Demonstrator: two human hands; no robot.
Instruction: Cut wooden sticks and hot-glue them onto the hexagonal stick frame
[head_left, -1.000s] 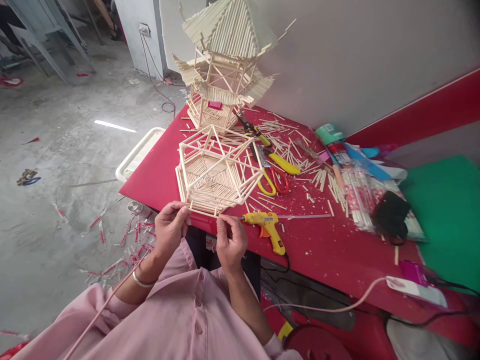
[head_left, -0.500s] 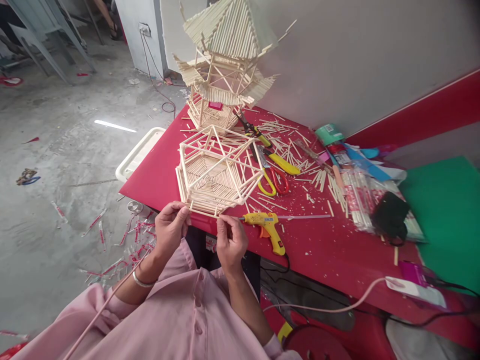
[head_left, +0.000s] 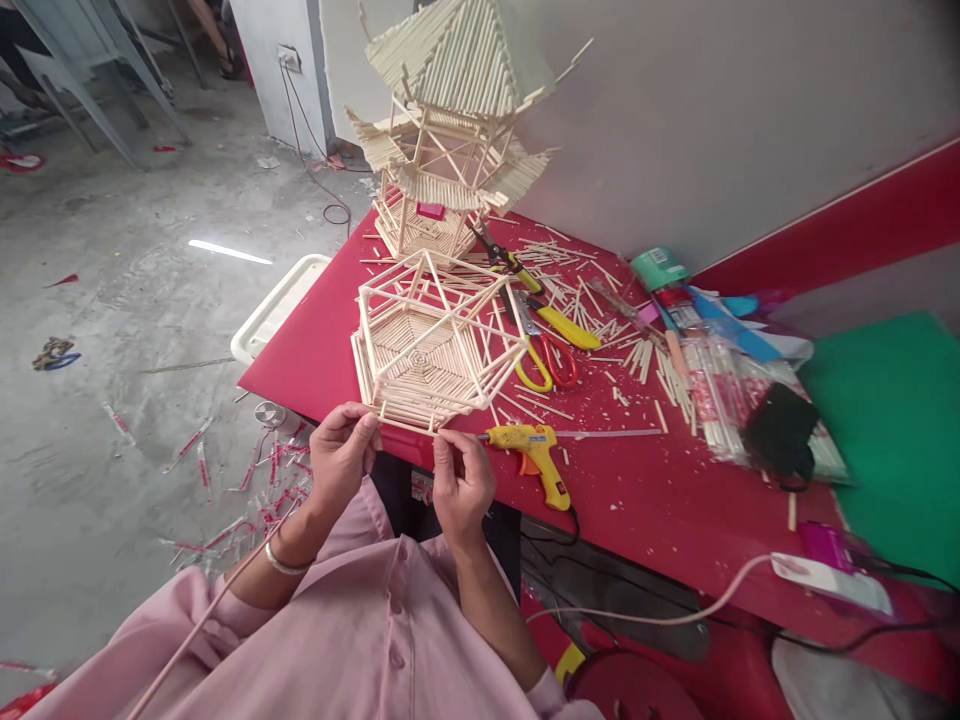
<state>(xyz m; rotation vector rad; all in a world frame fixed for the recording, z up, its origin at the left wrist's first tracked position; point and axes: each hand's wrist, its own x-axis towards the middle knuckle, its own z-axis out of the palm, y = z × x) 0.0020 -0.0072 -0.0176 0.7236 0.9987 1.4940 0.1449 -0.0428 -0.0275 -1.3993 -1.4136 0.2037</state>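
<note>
A hexagonal frame of pale wooden sticks [head_left: 431, 340] lies on the red table [head_left: 645, 500], its near edge at the table's front. My left hand [head_left: 341, 450] pinches the left end of that near edge. My right hand [head_left: 459, 480] pinches its right end. Both hands have their fingers closed on the sticks. Behind the frame stands a tall stick pagoda [head_left: 450, 130] with tiered roofs. A yellow glue gun [head_left: 529, 450] lies just right of my right hand, its nozzle pointing towards it.
Scissors with red and yellow handles [head_left: 547, 355], a yellow cutter [head_left: 566, 325], loose sticks and offcuts [head_left: 600, 310], and a bag of sticks [head_left: 720, 390] lie to the right. A white tray [head_left: 274, 305] sits off the table's left edge. Cables run along the front.
</note>
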